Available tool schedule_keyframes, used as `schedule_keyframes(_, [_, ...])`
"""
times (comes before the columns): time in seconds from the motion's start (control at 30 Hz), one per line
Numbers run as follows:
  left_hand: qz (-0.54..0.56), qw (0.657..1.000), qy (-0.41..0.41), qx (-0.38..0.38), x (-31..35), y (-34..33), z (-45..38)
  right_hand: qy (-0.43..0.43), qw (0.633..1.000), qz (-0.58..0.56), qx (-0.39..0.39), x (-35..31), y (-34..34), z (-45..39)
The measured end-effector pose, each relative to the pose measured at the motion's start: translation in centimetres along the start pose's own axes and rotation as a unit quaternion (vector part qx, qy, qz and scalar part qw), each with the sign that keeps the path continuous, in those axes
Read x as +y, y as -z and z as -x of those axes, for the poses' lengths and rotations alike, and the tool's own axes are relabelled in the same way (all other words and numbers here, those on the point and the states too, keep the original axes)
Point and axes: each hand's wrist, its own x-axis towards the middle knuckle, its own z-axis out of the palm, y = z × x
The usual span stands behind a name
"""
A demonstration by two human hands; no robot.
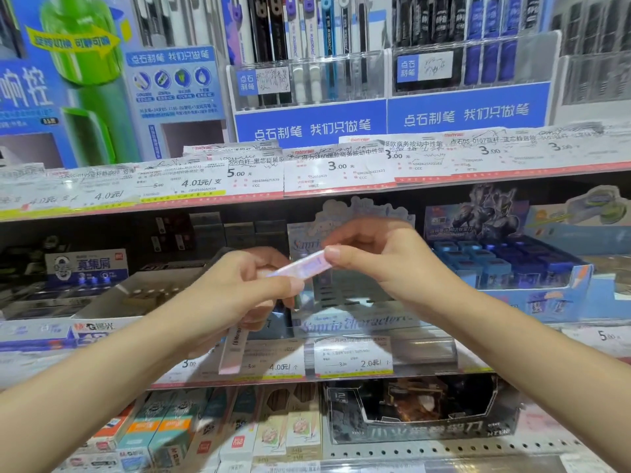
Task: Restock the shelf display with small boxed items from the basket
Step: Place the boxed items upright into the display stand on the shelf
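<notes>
A small pink-and-white box (300,266) is held level in front of the middle shelf. My right hand (379,257) pinches its right end between thumb and fingers. My left hand (242,288) holds its left end and also grips a second long pale box (232,349) that hangs down from the palm. Directly behind the hands stands the Sanrio display tray (351,322), its slots partly hidden by them. The basket is out of view.
A blue display box of small blue items (505,264) stands right of the tray. A grey open carton (136,295) lies to the left. Price tags line the shelf edges (334,175). Boxed goods (239,435) fill the lower shelf; pens hang above.
</notes>
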Motion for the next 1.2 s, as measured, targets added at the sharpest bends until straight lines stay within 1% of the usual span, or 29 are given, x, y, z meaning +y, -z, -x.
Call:
schedule_keyframes(0.07, [0.019, 0.998, -0.026, 0.051, -0.3, 0.0, 0.2, -0.017, 1.0, -0.016, 0.014, 0.7, 0.6, 0.8])
schedule_keyframes(0.17, [-0.014, 0.996, -0.05, 0.076, -0.4, 0.0, 0.2, -0.039, 0.999, -0.025, 0.002, 1.3, 0.8, 1.6])
schedule_keyframes(0.23, [-0.049, 0.996, -0.048, 0.063, -0.2, 0.0, 0.1, -0.047, 0.997, -0.006, -0.053, 0.9, 1.0, 1.7])
schedule_keyframes(0.3, [-0.086, 0.995, -0.043, 0.037, 0.1, -0.1, 0.0, -0.049, 0.991, 0.04, -0.118, 0.3, 0.9, 1.7])
schedule_keyframes(0.33, [-0.101, 0.994, -0.042, 0.026, 0.2, -0.1, -0.2, -0.045, 0.988, 0.064, -0.137, 0.1, 0.8, 1.6])
schedule_keyframes(0.4, [-0.123, 0.991, -0.046, 0.015, 0.3, -0.2, -0.5, -0.028, 0.983, 0.104, -0.147, -0.3, 0.4, 1.5])
schedule_keyframes(0.5, [-0.138, 0.989, -0.054, 0.018, 0.5, -0.3, -0.9, -0.021, 0.981, 0.12, -0.149, -0.7, 0.2, 1.2])
schedule_keyframes(0.57, [-0.15, 0.986, -0.073, 0.027, 0.4, -0.1, -1.0, -0.021, 0.98, 0.133, -0.149, -0.7, 0.7, 1.0])
schedule_keyframes(0.6, [-0.18, 0.979, -0.093, 0.03, 0.3, 0.1, -1.0, -0.017, 0.977, 0.15, -0.147, -0.6, 1.0, 0.8])
schedule_keyframes(0.63, [-0.236, 0.964, -0.117, 0.038, 0.1, 0.3, -1.0, -0.011, 0.974, 0.171, -0.145, -0.6, 1.3, 0.6])
schedule_keyframes(0.67, [-0.313, 0.939, -0.135, 0.045, -0.1, 0.6, -1.0, -0.007, 0.972, 0.189, -0.141, -0.6, 1.6, 0.5])
schedule_keyframes(0.7, [-0.392, 0.907, -0.146, 0.047, -0.2, 0.8, -0.9, -0.007, 0.971, 0.195, -0.135, -0.6, 1.8, 0.3])
schedule_keyframes(0.73, [-0.454, 0.878, -0.148, 0.04, -0.3, 1.0, -0.9, -0.01, 0.974, 0.188, -0.126, -0.5, 1.9, 0.0])
schedule_keyframes(0.77, [-0.495, 0.856, -0.146, 0.025, -0.4, 1.1, -0.9, -0.014, 0.978, 0.176, -0.11, -0.3, 1.9, -0.3])
schedule_keyframes(0.83, [-0.531, 0.837, -0.132, 0.005, -0.3, 0.8, -0.9, -0.012, 0.988, 0.143, -0.057, 0.3, 1.7, -1.1])
schedule_keyframes(0.93, [-0.565, 0.813, -0.139, 0.03, 0.0, 0.4, -0.7, -0.011, 0.995, 0.097, 0.026, 1.8, 1.4, -2.5])
schedule_keyframes(0.97, [-0.57, 0.808, -0.144, 0.036, 0.1, 0.4, -0.7, -0.007, 0.995, 0.089, 0.043, 2.1, 1.2, -2.8])
schedule_keyframes(1.0, [-0.566, 0.811, -0.144, 0.037, 0.1, 0.3, -0.7, 0.0, 0.995, 0.082, 0.056, 2.4, 1.0, -3.1])
schedule_keyframes(1.07, [-0.538, 0.832, -0.133, 0.018, 0.3, 0.2, -0.7, 0.02, 0.994, 0.074, 0.082, 3.0, 0.7, -3.4])
schedule_keyframes(1.13, [-0.508, 0.855, -0.107, -0.006, 0.0, 0.4, -0.9, 0.032, 0.993, 0.075, 0.09, 3.4, 0.4, -3.6])
schedule_keyframes(1.2, [-0.508, 0.857, -0.088, -0.004, -0.1, 0.4, -0.9, 0.033, 0.993, 0.08, 0.084, 3.9, 0.2, -3.7])
